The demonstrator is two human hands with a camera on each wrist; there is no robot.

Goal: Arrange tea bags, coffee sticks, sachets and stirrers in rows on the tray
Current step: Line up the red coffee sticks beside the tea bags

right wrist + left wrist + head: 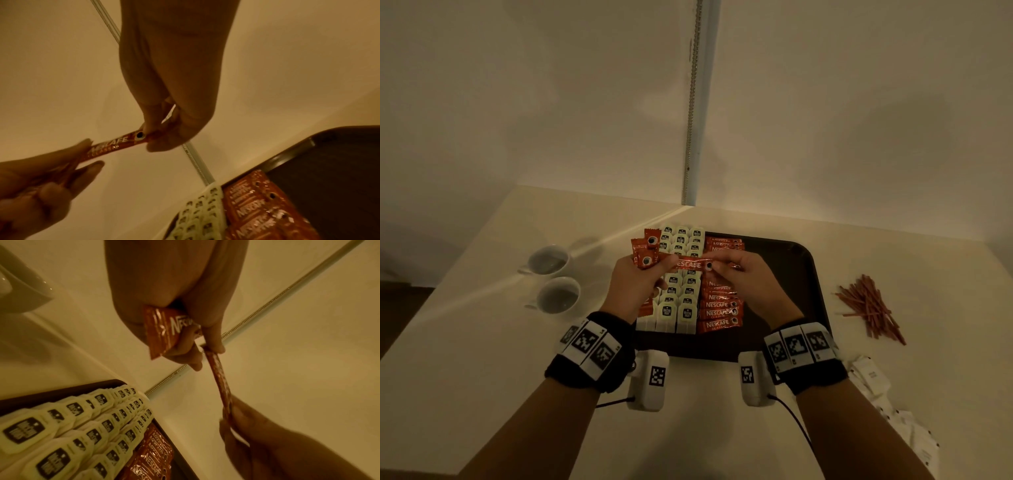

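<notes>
- Tray, below both hands: tea bags fill its left rows, coffee row lies beside them.
- Left hand is clenched round a spare bundle.
- One coffee stick is pinched between both hands' fingertips; right hand nips its far end. It should be drawn free level, then laid parallel into the coffee row.

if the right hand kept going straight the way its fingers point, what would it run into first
Most likely the left hand. The right hand pinches one end of a coffee stick above the tray, pointing leftward along it, and the left hand holds the other end plus more sticks. Depth is hard to judge.
</notes>
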